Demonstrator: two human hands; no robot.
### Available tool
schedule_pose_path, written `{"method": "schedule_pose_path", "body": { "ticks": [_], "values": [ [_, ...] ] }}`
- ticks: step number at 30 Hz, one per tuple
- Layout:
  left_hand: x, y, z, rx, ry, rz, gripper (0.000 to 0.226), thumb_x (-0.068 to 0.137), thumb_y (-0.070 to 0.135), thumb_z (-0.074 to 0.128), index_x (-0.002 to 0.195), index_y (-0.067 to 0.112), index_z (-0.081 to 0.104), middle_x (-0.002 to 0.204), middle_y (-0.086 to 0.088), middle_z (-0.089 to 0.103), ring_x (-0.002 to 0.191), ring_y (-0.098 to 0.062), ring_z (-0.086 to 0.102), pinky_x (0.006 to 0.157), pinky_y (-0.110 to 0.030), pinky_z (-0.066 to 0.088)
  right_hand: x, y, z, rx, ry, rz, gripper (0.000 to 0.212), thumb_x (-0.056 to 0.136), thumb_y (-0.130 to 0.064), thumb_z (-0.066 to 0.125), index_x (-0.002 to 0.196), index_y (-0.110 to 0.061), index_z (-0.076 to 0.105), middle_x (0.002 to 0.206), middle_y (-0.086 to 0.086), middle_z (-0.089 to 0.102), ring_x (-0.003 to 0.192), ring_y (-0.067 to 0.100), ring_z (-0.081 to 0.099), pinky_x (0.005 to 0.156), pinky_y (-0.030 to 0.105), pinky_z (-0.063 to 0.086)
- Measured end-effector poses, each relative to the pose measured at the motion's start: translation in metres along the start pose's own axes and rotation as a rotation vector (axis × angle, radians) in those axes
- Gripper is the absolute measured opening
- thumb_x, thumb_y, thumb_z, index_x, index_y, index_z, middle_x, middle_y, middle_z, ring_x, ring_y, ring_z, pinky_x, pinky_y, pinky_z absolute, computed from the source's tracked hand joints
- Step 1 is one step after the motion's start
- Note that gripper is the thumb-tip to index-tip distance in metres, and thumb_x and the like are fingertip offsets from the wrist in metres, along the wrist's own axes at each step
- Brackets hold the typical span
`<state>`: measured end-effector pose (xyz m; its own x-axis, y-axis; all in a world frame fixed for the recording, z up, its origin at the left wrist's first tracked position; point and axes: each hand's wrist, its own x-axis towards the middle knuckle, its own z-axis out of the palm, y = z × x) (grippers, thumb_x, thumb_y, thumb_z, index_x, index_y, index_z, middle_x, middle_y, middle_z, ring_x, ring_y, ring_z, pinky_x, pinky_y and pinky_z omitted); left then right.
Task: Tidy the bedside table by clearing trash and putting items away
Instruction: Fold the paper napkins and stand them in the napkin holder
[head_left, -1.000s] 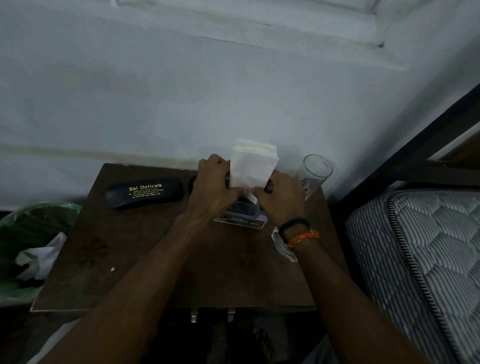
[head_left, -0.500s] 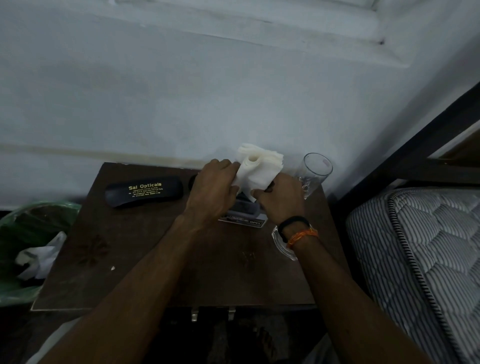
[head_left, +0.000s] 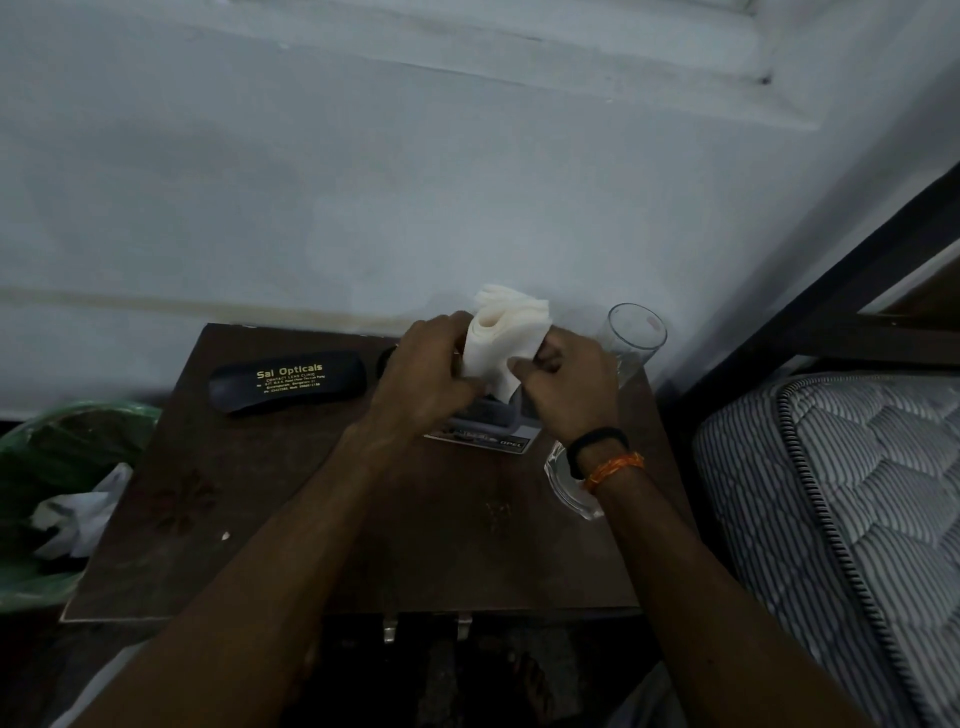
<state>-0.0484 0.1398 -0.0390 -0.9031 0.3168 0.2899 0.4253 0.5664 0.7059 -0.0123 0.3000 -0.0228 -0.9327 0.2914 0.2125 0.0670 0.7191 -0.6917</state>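
where wall meets bed, dark table (head_left: 291, 519)

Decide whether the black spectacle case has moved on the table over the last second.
No. The black spectacle case lies at the same spot near the table's back-left corner.

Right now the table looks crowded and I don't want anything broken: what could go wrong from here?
1. The glass stands right behind the right hand; a backward jerk could tip it against the wall.
2. The clear dish lies under the right wrist near the table edge; a dropped forearm might push it off.
3. Both hands squeeze the tissues over a holder; the left hand could drag it and the card underneath.
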Motion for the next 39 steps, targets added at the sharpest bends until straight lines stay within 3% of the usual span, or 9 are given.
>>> {"method": "schedule_pose_path", "body": {
  "ticks": [3, 5, 8, 15, 21, 28, 33, 36, 39],
  "values": [
    [0.003, 0.000, -0.009, -0.100, 0.027, -0.072, 0.044, 0.068, 0.019, 0.085, 0.106, 0.010, 0.065, 0.089, 0.003, 0.067, 0.081, -0.016, 0.062, 0.067, -0.022, 0.049, -0.002, -0.001, -0.003, -0.052, -0.012, -0.018, 0.009, 0.078, -0.022, 0.076, 0.083, -0.015, 0.073, 0.067, -0.010, 0.060, 0.063, 0.005, 0.056, 0.052, 0.004, 0.032],
    [0.003, -0.001, -0.010, -0.091, 0.039, -0.095, 0.039, 0.069, 0.019, 0.086, 0.101, 0.009, 0.066, 0.082, 0.006, 0.064, 0.075, -0.014, 0.060, 0.063, -0.017, 0.045, -0.002, -0.001, -0.002, -0.068, -0.022, -0.018, 0.011, 0.076, -0.017, 0.076, 0.084, -0.011, 0.072, 0.067, -0.008, 0.060, 0.063, 0.007, 0.057, 0.052, 0.004, 0.036],
    [0.003, 0.000, -0.006, -0.077, 0.030, -0.095, 0.029, 0.068, 0.017, 0.085, 0.089, 0.012, 0.065, 0.074, 0.006, 0.063, 0.069, -0.015, 0.061, 0.060, -0.018, 0.043, -0.004, 0.001, 0.002, -0.017, -0.043, -0.034, 0.037, 0.066, -0.015, 0.079, 0.102, -0.014, 0.068, 0.082, 0.000, 0.072, 0.074, 0.016, 0.067, 0.066, 0.027, 0.055],
    [0.002, 0.000, -0.006, -0.086, 0.042, -0.079, 0.028, 0.069, 0.016, 0.084, 0.090, 0.008, 0.067, 0.078, -0.002, 0.069, 0.071, -0.019, 0.064, 0.064, -0.025, 0.050, -0.007, 0.010, 0.021, -0.136, -0.029, -0.081, 0.076, 0.064, -0.015, 0.078, 0.134, -0.013, 0.049, 0.114, 0.007, 0.068, 0.101, 0.027, 0.065, 0.082, 0.039, 0.055],
    [0.002, -0.002, -0.009, -0.102, 0.043, -0.035, 0.033, 0.069, 0.018, 0.083, 0.097, 0.011, 0.067, 0.085, 0.000, 0.070, 0.075, -0.017, 0.065, 0.067, -0.031, 0.054, -0.004, 0.000, 0.012, -0.082, 0.004, -0.023, 0.029, 0.067, -0.037, 0.073, 0.089, -0.018, 0.066, 0.083, 0.001, 0.064, 0.075, 0.018, 0.060, 0.058, 0.029, 0.046],
    [0.005, -0.002, -0.009, -0.085, 0.052, -0.039, 0.033, 0.069, 0.015, 0.083, 0.098, 0.012, 0.067, 0.082, 0.003, 0.068, 0.074, -0.016, 0.063, 0.067, -0.026, 0.049, -0.001, 0.002, 0.003, 0.042, 0.046, -0.036, 0.012, 0.075, -0.021, 0.073, 0.087, -0.017, 0.073, 0.072, -0.002, 0.071, 0.070, 0.013, 0.065, 0.064, 0.030, 0.054],
    [0.001, -0.005, -0.004, 0.007, 0.004, 0.016, 0.031, 0.071, 0.017, 0.081, 0.097, 0.010, 0.067, 0.084, -0.002, 0.070, 0.076, -0.019, 0.064, 0.070, -0.036, 0.054, -0.003, 0.003, 0.004, -0.042, -0.001, -0.019, 0.012, 0.077, -0.016, 0.074, 0.088, -0.013, 0.072, 0.069, -0.003, 0.065, 0.059, 0.004, 0.055, 0.054, 0.007, 0.038],
    [0.002, -0.003, -0.006, -0.009, 0.026, 0.052, 0.034, 0.070, 0.025, 0.083, 0.097, 0.012, 0.067, 0.085, 0.002, 0.067, 0.076, -0.016, 0.061, 0.066, -0.030, 0.049, -0.003, 0.002, 0.004, 0.007, 0.011, -0.009, 0.022, 0.075, -0.021, 0.073, 0.096, -0.018, 0.073, 0.081, -0.001, 0.073, 0.074, 0.013, 0.066, 0.068, 0.029, 0.056],
    [0.004, -0.002, -0.011, -0.101, 0.071, 0.008, 0.032, 0.068, 0.027, 0.086, 0.092, 0.015, 0.068, 0.080, 0.004, 0.069, 0.071, -0.012, 0.062, 0.062, -0.023, 0.050, -0.001, 0.001, 0.004, 0.032, 0.031, -0.018, 0.023, 0.075, -0.025, 0.071, 0.097, -0.020, 0.072, 0.081, -0.004, 0.073, 0.076, 0.012, 0.067, 0.071, 0.034, 0.057]
  ]
}}
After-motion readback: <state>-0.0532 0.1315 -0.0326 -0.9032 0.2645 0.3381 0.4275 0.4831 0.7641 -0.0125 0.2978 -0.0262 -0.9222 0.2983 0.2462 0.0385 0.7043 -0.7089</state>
